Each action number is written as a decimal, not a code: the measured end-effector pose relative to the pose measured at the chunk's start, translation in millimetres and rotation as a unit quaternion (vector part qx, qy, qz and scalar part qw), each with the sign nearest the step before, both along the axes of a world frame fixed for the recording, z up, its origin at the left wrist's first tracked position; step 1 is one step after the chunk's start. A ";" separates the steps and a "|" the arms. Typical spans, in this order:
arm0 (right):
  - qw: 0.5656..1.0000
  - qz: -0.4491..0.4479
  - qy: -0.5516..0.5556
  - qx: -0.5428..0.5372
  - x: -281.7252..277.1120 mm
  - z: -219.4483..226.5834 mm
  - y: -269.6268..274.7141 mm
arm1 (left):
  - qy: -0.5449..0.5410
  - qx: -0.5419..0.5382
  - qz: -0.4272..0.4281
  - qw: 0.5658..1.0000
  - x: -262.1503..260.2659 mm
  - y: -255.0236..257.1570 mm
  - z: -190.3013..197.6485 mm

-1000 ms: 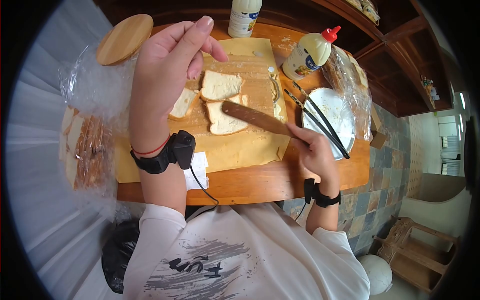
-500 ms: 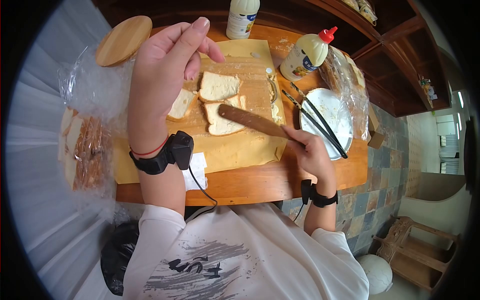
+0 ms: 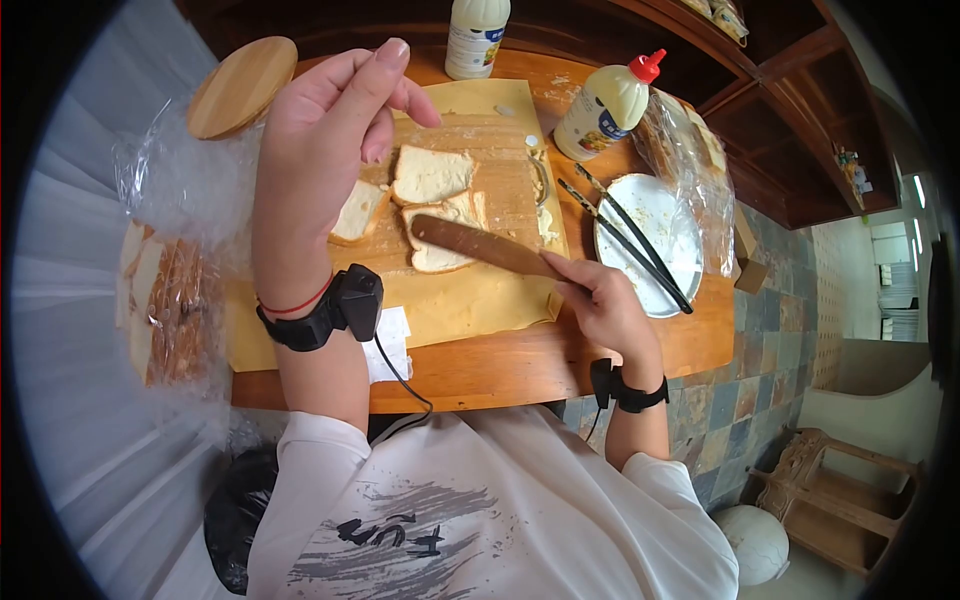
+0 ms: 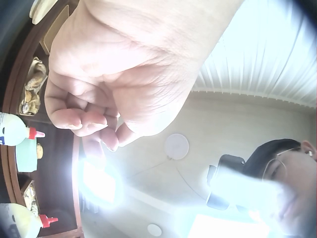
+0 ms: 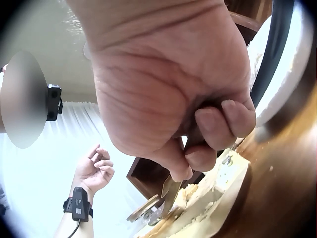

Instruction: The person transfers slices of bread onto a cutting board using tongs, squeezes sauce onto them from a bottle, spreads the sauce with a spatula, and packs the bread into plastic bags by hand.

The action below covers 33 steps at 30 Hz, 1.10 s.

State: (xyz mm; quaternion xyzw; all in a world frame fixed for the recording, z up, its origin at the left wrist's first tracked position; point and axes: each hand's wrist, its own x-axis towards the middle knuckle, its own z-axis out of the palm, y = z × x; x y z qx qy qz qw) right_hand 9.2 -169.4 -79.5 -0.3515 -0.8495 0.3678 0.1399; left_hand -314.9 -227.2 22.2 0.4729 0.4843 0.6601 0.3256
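Note:
My right hand (image 3: 608, 308) grips the handle of a brown wooden spatula (image 3: 478, 246), fingers curled round it in the right wrist view. Its flat blade reaches left over the nearer slice of bread (image 3: 470, 208), covering part of it. Behind that lies another bread slice (image 3: 433, 175), with a third slice (image 3: 357, 213) to the left, partly hidden by my left arm. All three are on a wooden board (image 3: 505, 165). Raised above the board's left side, my left hand (image 3: 322, 130) holds nothing, its fingers loosely bent.
Black chopsticks (image 3: 640, 245) lie across a white plate (image 3: 655, 190) at right. A red-capped squeeze bottle (image 3: 603, 110) and another bottle (image 3: 476, 38) stand behind. Bagged bread (image 3: 170, 300) and a round wooden lid (image 3: 240, 88) are at left. A white paper (image 3: 390, 345) lies near the front edge.
My right hand has moved left and slightly toward me, drawing the spatula along over the nearer slice. The left hand keeps its raised pose. The whole view has shifted a little.

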 end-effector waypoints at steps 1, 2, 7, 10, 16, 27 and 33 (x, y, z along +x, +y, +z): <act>1.000 -0.021 -0.003 0.009 1.9 -0.1 1.7 | -0.009 0.007 -0.012 1.000 -1.7 -0.1 -1.0; 1.000 -0.020 -0.003 0.009 6.8 -0.6 5.0 | -0.009 0.007 -0.012 1.000 -0.5 -0.4 -0.2; 0.992 -0.112 0.033 0.049 29.3 1.4 19.7 | 0.014 0.004 0.010 1.000 0.2 -1.5 1.4; 0.996 -0.077 0.047 0.006 17.9 6.9 10.6 | 0.014 0.003 0.009 1.000 1.5 -0.8 1.5; 1.000 -0.002 0.005 -0.023 1.7 0.9 0.8 | -0.012 0.019 -0.011 1.000 -3.2 0.4 -2.0; 0.995 -0.052 -0.002 -0.091 27.4 8.6 4.4 | 0.003 0.012 0.003 1.000 -1.9 -1.8 1.5; 0.995 -0.037 -0.006 -0.097 30.2 2.8 3.5 | 0.015 0.009 0.001 1.000 -1.1 -2.0 1.0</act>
